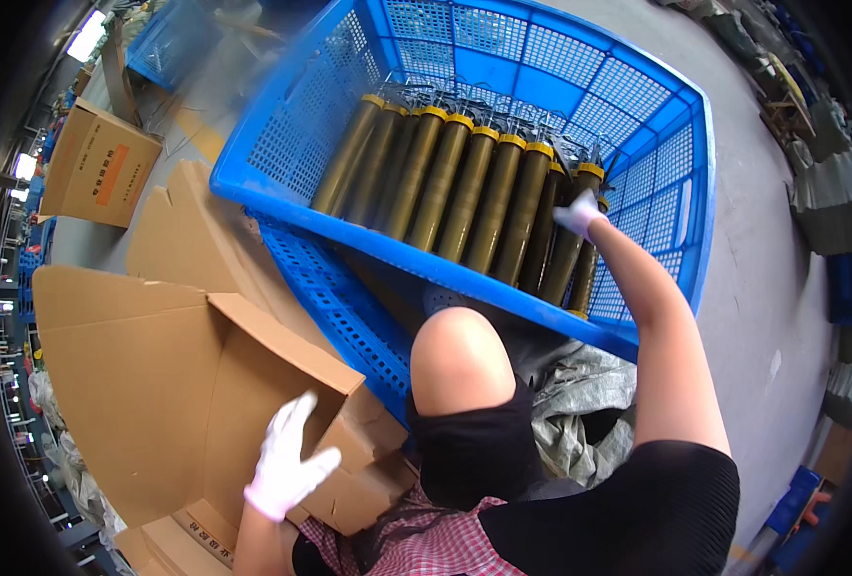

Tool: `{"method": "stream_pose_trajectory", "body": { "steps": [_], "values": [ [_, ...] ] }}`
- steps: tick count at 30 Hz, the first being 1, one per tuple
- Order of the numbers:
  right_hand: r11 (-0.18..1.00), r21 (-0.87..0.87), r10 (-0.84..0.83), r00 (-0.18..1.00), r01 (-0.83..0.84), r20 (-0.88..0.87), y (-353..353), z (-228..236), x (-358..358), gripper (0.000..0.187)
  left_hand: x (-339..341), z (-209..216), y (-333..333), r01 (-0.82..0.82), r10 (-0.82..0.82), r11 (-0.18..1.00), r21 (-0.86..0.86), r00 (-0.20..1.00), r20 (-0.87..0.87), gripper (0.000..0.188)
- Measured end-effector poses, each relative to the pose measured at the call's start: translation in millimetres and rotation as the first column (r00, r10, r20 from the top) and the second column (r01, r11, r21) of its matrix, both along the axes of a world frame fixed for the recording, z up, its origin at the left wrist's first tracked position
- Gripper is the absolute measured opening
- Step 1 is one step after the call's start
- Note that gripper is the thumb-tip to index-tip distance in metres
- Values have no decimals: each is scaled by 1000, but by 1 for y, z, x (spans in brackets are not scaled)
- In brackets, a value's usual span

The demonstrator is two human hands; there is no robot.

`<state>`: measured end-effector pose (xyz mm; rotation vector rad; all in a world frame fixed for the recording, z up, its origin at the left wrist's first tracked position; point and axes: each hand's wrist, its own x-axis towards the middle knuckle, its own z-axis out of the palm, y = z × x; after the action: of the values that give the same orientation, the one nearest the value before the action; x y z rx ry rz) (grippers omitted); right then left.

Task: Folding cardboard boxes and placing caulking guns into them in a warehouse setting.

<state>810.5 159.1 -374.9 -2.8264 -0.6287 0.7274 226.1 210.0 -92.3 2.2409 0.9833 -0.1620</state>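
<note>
A row of caulking guns point(428, 178) leans inside a large blue plastic crate point(532, 305). They have long olive-gold barrels, yellow collars and metal parts at the far ends. My right hand point(580, 213), in a white glove, is closed round the barrel of a caulking gun point(562, 261) at the row's right end, just below its yellow collar. Its fingertips are partly hidden and slightly blurred. My left hand point(293, 459), also gloved in white, is open with fingers spread and nothing in it. It hovers beside an opened cardboard box point(138, 384) on the left.
Under the crate's near side sits another blue perforated crate point(335, 298). My bare knee point(460, 360) is close to the crate's front wall, with a crumpled silvery-grey sack point(584, 398) beside it. A closed carton point(99, 163) and another blue crate point(169, 43) stand at the far left.
</note>
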Motion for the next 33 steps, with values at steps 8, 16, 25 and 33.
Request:
{"method": "stream_pose_trajectory", "body": {
  "steps": [8, 16, 25, 33],
  "values": [
    [802, 454, -179, 881, 388, -438, -6, -1, -15, 54, -58, 28, -39, -190, 196, 981, 49, 948, -249, 39],
    [533, 533, 207, 509, 657, -835, 4, 233, -53, 37, -30, 2, -48, -164, 204, 946, 280, 972, -119, 37],
    [340, 901, 895, 204, 268, -398, -80, 348, -391, 73, 32, 105, -47, -356, 180, 903, 241, 823, 539, 93],
    [-252, 452, 737, 133, -856, 662, -38, 262, -465, 52, -116, 92, -22, -499, 631, 748, -437, 739, 235, 55]
  ]
}}
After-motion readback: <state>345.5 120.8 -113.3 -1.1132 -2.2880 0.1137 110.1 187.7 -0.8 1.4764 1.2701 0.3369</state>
